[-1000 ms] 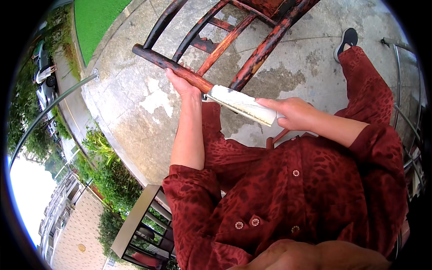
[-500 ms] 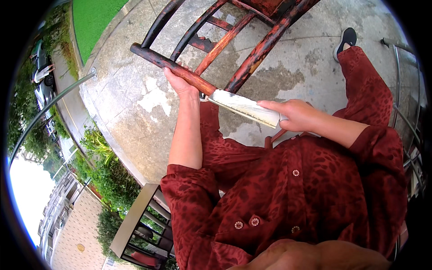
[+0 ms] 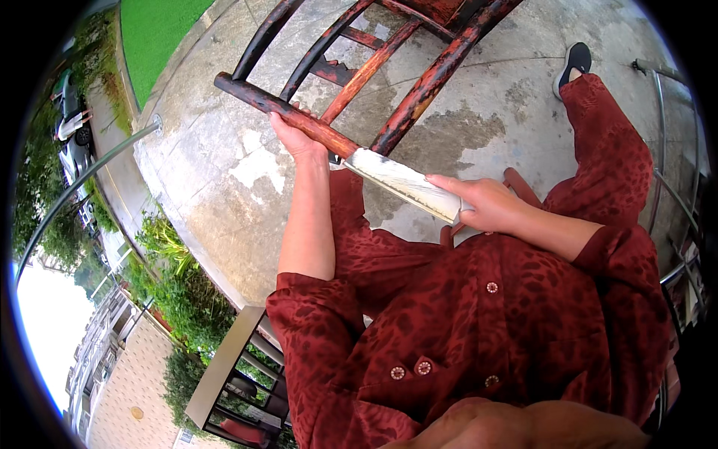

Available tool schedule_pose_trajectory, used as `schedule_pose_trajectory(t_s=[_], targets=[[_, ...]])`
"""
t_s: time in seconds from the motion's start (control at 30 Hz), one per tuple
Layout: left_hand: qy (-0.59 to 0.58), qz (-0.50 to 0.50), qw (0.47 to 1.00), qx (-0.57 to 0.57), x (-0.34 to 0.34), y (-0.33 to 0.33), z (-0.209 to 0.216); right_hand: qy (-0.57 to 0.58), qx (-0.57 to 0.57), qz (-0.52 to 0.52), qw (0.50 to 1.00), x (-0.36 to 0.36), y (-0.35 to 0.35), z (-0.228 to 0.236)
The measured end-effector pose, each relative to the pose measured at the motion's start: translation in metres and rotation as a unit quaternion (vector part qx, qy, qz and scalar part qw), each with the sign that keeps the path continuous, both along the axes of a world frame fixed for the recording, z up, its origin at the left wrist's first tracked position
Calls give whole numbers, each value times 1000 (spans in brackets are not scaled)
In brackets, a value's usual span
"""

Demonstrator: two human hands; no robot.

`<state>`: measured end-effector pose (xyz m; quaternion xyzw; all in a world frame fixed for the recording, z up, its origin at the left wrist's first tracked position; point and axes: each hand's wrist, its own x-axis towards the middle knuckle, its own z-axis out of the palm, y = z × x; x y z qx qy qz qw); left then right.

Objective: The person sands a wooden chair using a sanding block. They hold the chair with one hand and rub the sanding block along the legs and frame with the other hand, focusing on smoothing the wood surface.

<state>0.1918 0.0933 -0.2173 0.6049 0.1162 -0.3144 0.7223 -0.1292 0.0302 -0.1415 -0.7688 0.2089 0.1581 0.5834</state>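
Leftward of the worn frame point(image 3: 370, 73) stand shrubs point(image 3: 187, 292) and a slatted chair point(image 3: 224, 365).

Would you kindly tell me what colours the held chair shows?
The chair is patchy black and red with orange-brown streaks, seen best in the head view.

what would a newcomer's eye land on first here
Likely the broad pale blade in the right hand, near the middle, at the right end of a rail gripped by the left hand. Then the worn red-and-black chair above, and the dark red spotted shirt filling the lower middle.
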Motion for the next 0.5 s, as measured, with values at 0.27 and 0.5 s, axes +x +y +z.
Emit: schedule_pose_trajectory(t_s=[0.27, 0.5], targets=[[25, -12, 1000, -6, -1, -2, 10, -7, -14, -10, 1000, 25, 1, 0], [7, -1, 1000, -20, -3, -4, 8, -22, -6, -22, 1000, 37, -4, -4]])
